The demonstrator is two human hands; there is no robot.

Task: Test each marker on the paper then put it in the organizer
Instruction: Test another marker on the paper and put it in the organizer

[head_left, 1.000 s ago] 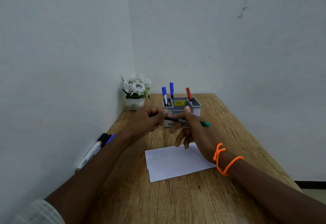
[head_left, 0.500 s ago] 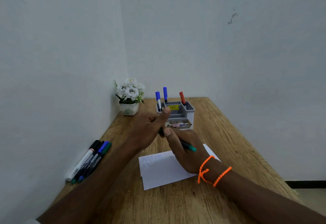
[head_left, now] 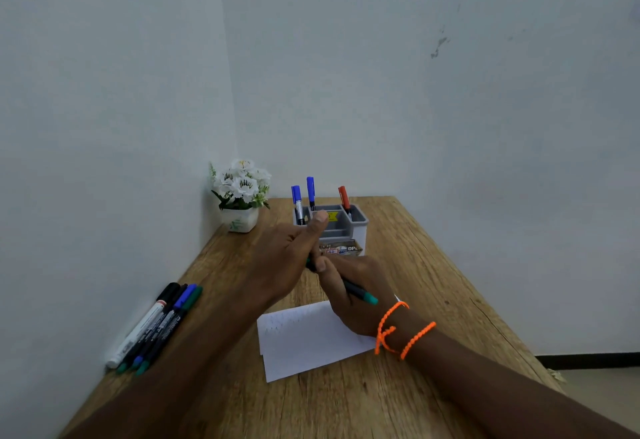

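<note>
My right hand grips a black marker with a green end above the white paper, which carries faint test scribbles near its top left. My left hand is closed over the marker's other end, thumb up; whether it holds the cap is hidden. Behind the hands stands the grey and white organizer with two blue markers in its left compartments and a red marker on the right. Several more markers lie in a row by the left wall.
A small white pot of white flowers sits in the far left corner of the wooden table. Walls close in the table's left and far sides. An orange bead bracelet is on my right wrist.
The view tilted and shifted, so the markers by the wall show more fully. My hands came lower and closer over the paper, and the marker turned from level to slanted, green end toward me.
</note>
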